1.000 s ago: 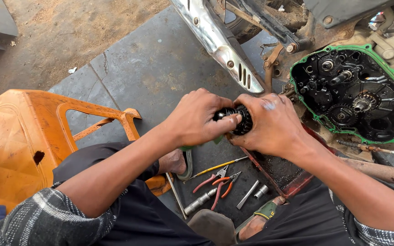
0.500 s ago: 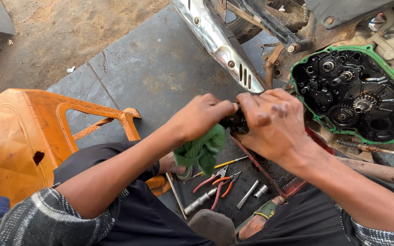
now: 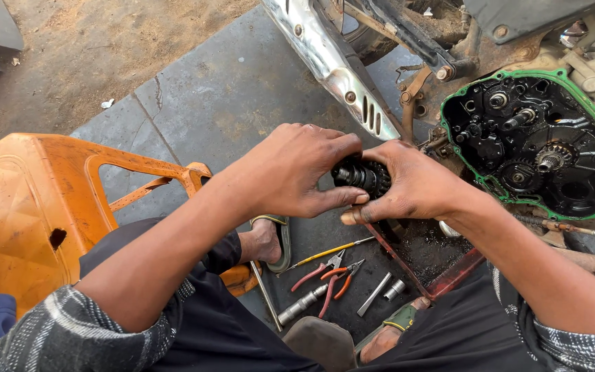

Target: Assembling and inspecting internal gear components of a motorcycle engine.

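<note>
My left hand (image 3: 297,172) and my right hand (image 3: 411,186) meet in the middle of the view, both gripping a dark, oily gear cluster (image 3: 363,176) held in the air between them. My fingertips touch under it. To the right, an open engine case (image 3: 531,145) with a green gasket rim shows several gears and shafts. The hands hide most of the gear cluster.
Two red-handled pliers (image 3: 332,274), a screwdriver with a yellow shaft (image 3: 325,253), sockets (image 3: 380,291) and a metal bar (image 3: 301,303) lie on the dark floor between my feet. An overturned orange plastic chair (image 3: 43,207) stands left. A chrome exhaust pipe (image 3: 332,69) runs above.
A green cloth that hung below my left hand half a second ago is out of sight. Both hands have closed more tightly around the gear cluster, staying in the same spot.
</note>
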